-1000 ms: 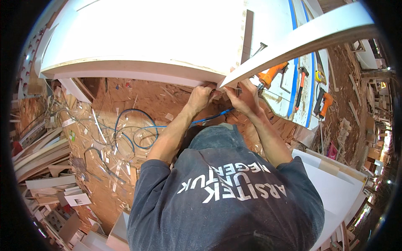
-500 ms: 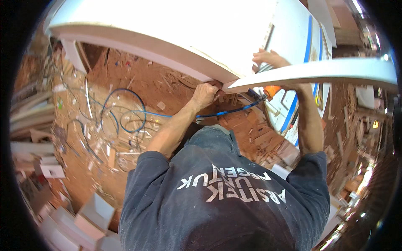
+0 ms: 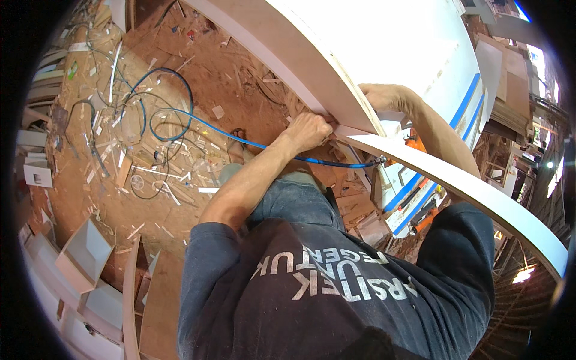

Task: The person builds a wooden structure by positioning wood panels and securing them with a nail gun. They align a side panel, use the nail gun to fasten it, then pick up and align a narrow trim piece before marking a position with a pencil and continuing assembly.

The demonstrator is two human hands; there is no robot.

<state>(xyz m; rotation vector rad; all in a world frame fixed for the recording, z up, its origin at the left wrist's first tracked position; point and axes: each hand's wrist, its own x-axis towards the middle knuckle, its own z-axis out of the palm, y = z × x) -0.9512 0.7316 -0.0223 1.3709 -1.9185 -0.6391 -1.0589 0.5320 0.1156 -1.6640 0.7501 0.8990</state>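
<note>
A large white panel point(image 3: 414, 42) with a wide pale side edge point(image 3: 300, 57) rises in front of me. A long narrow white strip point(image 3: 444, 180) meets its lower corner and runs off to the right. My left hand point(image 3: 309, 130) is closed at that corner, beside the strip's end; its fingertips are partly hidden, and what they grip cannot be made out. Over the strip reaches my right arm, and my right hand point(image 3: 384, 96) bends at the panel's edge with its fingers out of sight. Beneath that forearm lies an orange tool point(image 3: 414, 141), partly covered.
A blue air hose point(image 3: 252, 143) loops across the littered floor to a metal fitting point(image 3: 378, 161) by the orange tool. Blue-striped white boards point(image 3: 414, 198) lie below the strip. Open box pieces point(image 3: 87, 255) stand at lower left, and stacked boards point(image 3: 510, 84) at far right.
The view has turned, so the panel and strip slant more steeply. My right hand has gone from spread fingers over the panel's face to its edge. My left hand stays at the corner.
</note>
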